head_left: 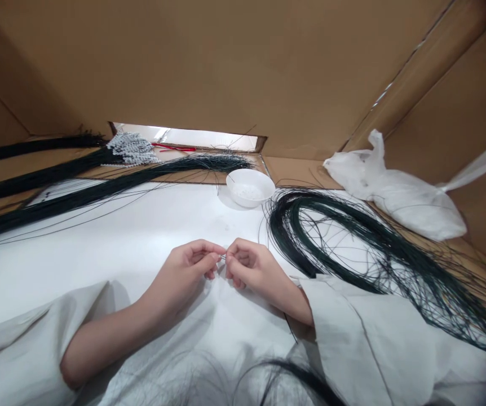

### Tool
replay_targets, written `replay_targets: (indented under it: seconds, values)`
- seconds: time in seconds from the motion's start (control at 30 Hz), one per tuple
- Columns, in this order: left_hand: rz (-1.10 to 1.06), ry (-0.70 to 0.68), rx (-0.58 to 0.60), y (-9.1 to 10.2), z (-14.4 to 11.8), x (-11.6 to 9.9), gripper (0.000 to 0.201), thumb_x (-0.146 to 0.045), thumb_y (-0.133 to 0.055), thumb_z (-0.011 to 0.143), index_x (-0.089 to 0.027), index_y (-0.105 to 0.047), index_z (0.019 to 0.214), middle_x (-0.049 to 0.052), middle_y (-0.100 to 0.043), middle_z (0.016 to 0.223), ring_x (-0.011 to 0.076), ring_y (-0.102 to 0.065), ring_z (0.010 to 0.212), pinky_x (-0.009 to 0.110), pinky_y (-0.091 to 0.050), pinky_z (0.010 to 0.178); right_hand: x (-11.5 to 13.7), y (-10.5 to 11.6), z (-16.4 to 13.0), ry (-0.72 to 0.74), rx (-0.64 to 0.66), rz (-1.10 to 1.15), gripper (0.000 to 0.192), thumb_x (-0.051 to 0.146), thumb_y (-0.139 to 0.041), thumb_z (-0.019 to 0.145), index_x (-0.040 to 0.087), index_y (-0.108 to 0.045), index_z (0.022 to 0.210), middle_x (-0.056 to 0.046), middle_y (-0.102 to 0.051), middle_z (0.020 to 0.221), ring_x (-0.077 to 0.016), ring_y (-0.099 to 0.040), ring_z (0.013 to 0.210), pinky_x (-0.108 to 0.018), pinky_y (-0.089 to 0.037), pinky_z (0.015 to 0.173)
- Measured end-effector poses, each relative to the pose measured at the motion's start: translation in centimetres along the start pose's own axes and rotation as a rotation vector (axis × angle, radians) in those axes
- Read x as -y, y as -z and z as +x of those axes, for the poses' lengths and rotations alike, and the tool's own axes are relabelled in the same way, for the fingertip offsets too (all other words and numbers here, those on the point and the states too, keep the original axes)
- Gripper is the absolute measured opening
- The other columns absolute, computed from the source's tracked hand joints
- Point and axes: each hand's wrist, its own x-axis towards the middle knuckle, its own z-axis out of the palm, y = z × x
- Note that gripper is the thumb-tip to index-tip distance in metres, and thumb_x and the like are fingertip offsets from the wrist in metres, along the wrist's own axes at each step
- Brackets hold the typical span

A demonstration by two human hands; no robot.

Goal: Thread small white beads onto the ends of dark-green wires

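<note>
While both fists meet fingertip to fingertip, left hand (192, 260) and right hand (249, 265) pinch one thin wire (222, 257) lying crosswise between them.

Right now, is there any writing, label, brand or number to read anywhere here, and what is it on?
None: no readable text shows anywhere.
The cardboard walls are plain.
The white bowl carries no marking.
The white plastic bag shows no print.
The dark wire bundle and the white surface bear no labels.
</note>
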Motion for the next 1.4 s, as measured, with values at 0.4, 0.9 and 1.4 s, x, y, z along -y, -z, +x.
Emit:
replay_targets:
  seconds: [0.4,0.9,1.4]
  values:
    - [-0.022,0.035,-0.014,-0.32,-0.04,-0.36,0.011,-0.021,-0.054,0.075,-0.013,-0.058,0.083,-0.002,-0.053,0.062,0.0080,-0.045,0.057,0.021,-0.033,0.057,0.44,-0.08,0.02,-0.025,-0.002,-0.016,0.006,0.011,-0.046,0.072,0.016,-0.048,0.069,0.003,-0.053,0.057,-0.0063,-0.047,0.044,-0.018,-0.037,0.044]
    - [-0.003,0.036,0.023,-0.21,-0.06,-0.36,0.011,-0.024,-0.053,0.076,-0.014,-0.058,0.081,-0.003,-0.050,0.060,0.0079,-0.043,0.057,0.021,-0.032,0.055,-0.06,-0.01,-0.09,-0.001,-0.003,-0.010,0.007,0.009,-0.046,0.071,0.016,-0.048,0.070,0.003,-0.053,0.057,-0.0063,-0.048,0.045,-0.018,-0.038,0.045]
    - [0.010,0.007,0.037,-0.09,0.14,-0.22,0.010,-0.022,-0.054,0.076,-0.014,-0.059,0.080,-0.004,-0.051,0.059,0.0071,-0.045,0.056,0.020,-0.034,0.055,-0.18,-0.01,-0.03,-0.004,-0.013,-0.056,0.008,0.009,-0.045,0.070,0.017,-0.048,0.070,0.004,-0.052,0.054,-0.0066,-0.047,0.045,-0.018,-0.036,0.045]
